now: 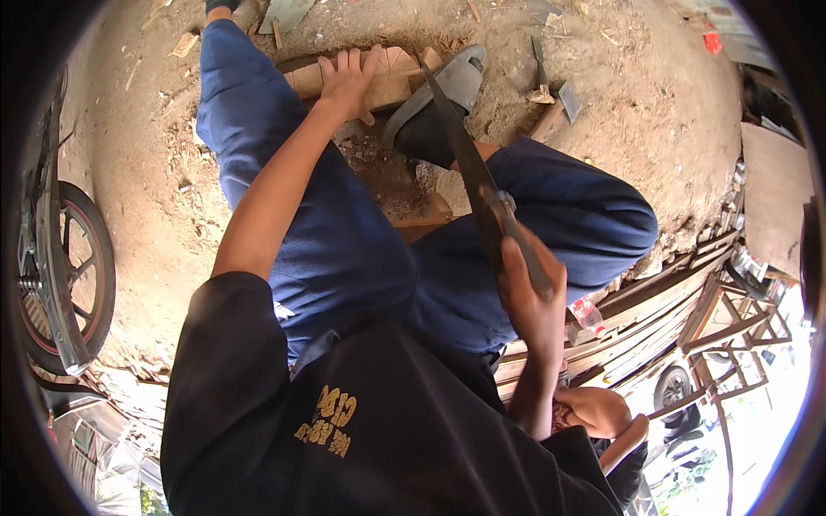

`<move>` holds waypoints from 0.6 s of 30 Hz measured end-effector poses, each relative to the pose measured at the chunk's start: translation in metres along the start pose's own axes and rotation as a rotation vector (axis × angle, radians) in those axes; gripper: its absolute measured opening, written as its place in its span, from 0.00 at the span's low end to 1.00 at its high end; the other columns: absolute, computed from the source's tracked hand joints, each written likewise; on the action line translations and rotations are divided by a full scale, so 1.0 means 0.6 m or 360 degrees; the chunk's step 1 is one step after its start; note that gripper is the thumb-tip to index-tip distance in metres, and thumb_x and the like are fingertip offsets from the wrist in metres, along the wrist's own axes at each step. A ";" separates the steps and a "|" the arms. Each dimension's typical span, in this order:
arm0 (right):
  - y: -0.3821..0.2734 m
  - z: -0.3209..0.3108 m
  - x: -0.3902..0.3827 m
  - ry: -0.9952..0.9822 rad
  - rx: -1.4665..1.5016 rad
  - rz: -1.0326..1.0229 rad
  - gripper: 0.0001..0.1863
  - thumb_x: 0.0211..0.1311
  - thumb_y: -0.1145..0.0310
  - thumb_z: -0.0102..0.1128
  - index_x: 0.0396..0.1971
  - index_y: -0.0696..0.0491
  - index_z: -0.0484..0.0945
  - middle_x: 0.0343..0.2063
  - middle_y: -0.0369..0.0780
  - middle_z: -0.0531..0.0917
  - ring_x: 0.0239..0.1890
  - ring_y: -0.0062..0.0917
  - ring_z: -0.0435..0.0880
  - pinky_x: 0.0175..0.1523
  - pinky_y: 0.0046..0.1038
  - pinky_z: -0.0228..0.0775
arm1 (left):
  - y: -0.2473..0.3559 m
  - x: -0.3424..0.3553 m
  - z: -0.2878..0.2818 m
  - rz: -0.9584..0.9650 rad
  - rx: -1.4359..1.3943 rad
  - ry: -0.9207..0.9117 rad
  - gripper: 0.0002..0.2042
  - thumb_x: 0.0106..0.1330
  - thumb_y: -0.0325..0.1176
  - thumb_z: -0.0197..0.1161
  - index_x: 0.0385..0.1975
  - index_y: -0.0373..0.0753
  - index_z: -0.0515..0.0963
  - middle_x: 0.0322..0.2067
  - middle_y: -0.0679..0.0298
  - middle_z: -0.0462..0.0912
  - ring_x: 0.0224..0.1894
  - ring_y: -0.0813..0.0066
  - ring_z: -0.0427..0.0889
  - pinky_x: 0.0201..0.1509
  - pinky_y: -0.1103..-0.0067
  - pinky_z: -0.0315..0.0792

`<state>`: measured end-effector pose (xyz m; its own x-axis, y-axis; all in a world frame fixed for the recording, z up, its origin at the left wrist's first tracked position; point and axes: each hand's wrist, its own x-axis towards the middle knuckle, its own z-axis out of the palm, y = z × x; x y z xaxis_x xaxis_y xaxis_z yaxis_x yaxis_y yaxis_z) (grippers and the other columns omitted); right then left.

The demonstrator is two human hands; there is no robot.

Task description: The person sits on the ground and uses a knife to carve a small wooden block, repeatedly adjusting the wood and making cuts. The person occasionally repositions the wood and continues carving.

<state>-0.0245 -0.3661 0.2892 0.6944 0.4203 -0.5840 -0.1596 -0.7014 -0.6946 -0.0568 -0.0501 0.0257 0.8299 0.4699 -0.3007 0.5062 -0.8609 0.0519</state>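
Note:
My left hand (pixel 348 86) lies spread on a wooden block (pixel 394 67) on the dirt ground, fingers stretched toward its far edge. Dark lines run across the block's upper face. My right hand (pixel 532 279) is closed around the handle of a handsaw (pixel 469 159). Its long dark blade slants up and left, and the tip appears close to the block's right part. Whether the teeth touch the wood I cannot tell. Beside the block's right end is my foot in a grey sandal (pixel 460 83).
To the right lie a tool with a flat metal head (pixel 570 101) and a narrow dark-bladed tool (pixel 539 69). A motorcycle wheel (pixel 82 267) stands at the left. Stacked planks (pixel 662 301), a plastic bottle (pixel 588 316) and another person (pixel 598 413) are at lower right.

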 end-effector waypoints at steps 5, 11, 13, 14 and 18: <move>0.003 0.021 0.012 -0.0022 -0.0063 -0.0235 0.19 0.71 0.68 0.57 0.55 0.64 0.77 0.36 0.43 0.85 0.40 0.21 0.80 0.49 0.25 0.72 | -0.006 0.010 0.024 -0.0056 -0.0091 0.0126 0.66 0.32 0.54 0.84 0.74 0.43 0.50 0.61 0.51 0.67 0.65 0.52 0.64 0.68 0.41 0.51; -0.023 0.020 0.019 -0.0087 -0.0058 -0.0102 0.19 0.72 0.70 0.55 0.58 0.63 0.75 0.38 0.43 0.85 0.40 0.20 0.80 0.50 0.23 0.72 | -0.009 0.040 0.044 0.0139 0.0050 0.0604 0.59 0.31 0.51 0.84 0.69 0.39 0.60 0.55 0.52 0.72 0.61 0.56 0.69 0.61 0.54 0.61; -0.021 0.028 0.029 -0.0099 -0.0069 -0.0034 0.19 0.72 0.70 0.55 0.58 0.63 0.75 0.39 0.43 0.85 0.41 0.20 0.80 0.50 0.23 0.71 | 0.003 0.031 0.048 0.0184 -0.0037 0.0555 0.57 0.32 0.51 0.83 0.67 0.38 0.62 0.54 0.53 0.73 0.60 0.57 0.70 0.59 0.57 0.63; -0.017 0.029 0.026 -0.0073 -0.0067 -0.0041 0.19 0.72 0.70 0.55 0.58 0.63 0.75 0.40 0.43 0.85 0.41 0.20 0.80 0.51 0.23 0.71 | 0.006 0.031 0.043 0.0166 -0.0067 0.0493 0.56 0.32 0.51 0.83 0.67 0.37 0.62 0.53 0.54 0.74 0.60 0.57 0.70 0.58 0.57 0.63; -0.016 -0.014 -0.032 -0.0026 -0.0096 -0.0176 0.20 0.73 0.69 0.55 0.60 0.63 0.74 0.49 0.46 0.84 0.49 0.24 0.82 0.56 0.26 0.70 | 0.013 0.036 0.027 0.0085 -0.0090 0.0345 0.55 0.32 0.52 0.82 0.65 0.38 0.64 0.53 0.55 0.74 0.59 0.58 0.71 0.57 0.58 0.63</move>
<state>-0.0306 -0.3721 0.3107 0.6938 0.5062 -0.5123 -0.0396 -0.6834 -0.7290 -0.0386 -0.0501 0.0042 0.8838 0.4600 -0.0850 0.4674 -0.8762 0.1174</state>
